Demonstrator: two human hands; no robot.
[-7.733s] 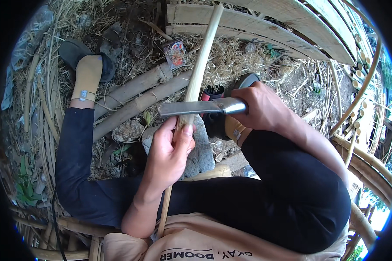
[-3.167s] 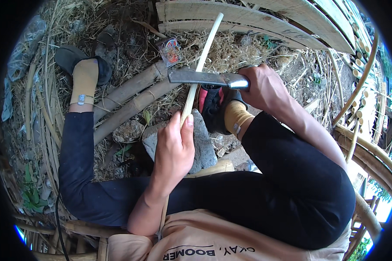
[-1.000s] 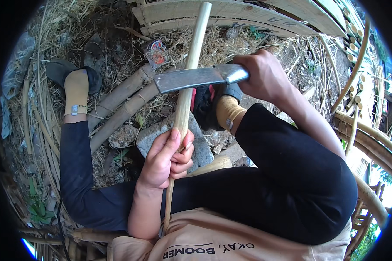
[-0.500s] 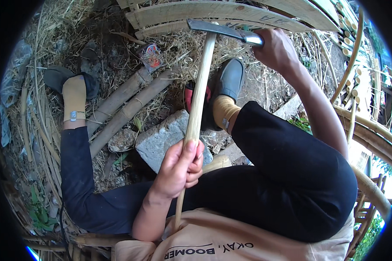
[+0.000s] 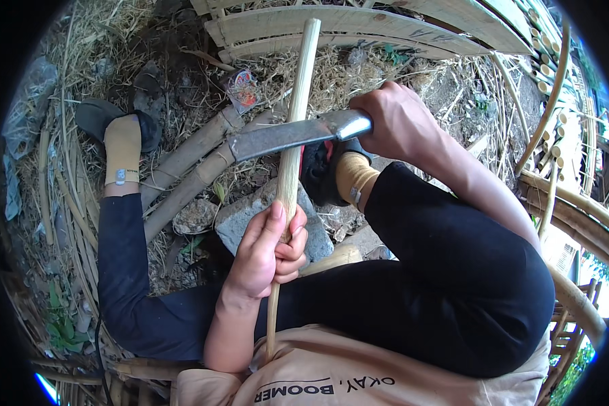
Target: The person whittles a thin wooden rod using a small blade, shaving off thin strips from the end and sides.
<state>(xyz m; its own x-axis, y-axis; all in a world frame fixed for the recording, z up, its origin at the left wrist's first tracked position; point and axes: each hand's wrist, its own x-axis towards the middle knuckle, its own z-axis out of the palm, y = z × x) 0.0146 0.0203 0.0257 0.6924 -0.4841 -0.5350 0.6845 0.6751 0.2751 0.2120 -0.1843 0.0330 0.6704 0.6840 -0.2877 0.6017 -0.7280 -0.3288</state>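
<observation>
A pale bamboo stick (image 5: pixel 300 95) stands lengthwise in front of me, its lower end against my shirt. My left hand (image 5: pixel 267 250) is wrapped round it below the middle, thumb pointing up along it. My right hand (image 5: pixel 399 122) grips a machete (image 5: pixel 277 137) with a bright metal collar; the fingers cover its handle. The dark blade lies across the stick a little above my left hand, its tip pointing left. A grey stone block (image 5: pixel 247 220) rests on the ground beneath the stick.
Two weathered bamboo poles (image 5: pixel 183 186) lie between my feet. Curved wooden slats (image 5: pixel 345 24) stand at the far side. Cut bamboo poles (image 5: pixel 555 128) are stacked at the far right. A plastic wrapper (image 5: pixel 242 89) and straw litter the ground.
The machete has moved from near the stick's far end toward me, down to just above my left hand. My left hand keeps its hold, and the stick has shifted slightly left.
</observation>
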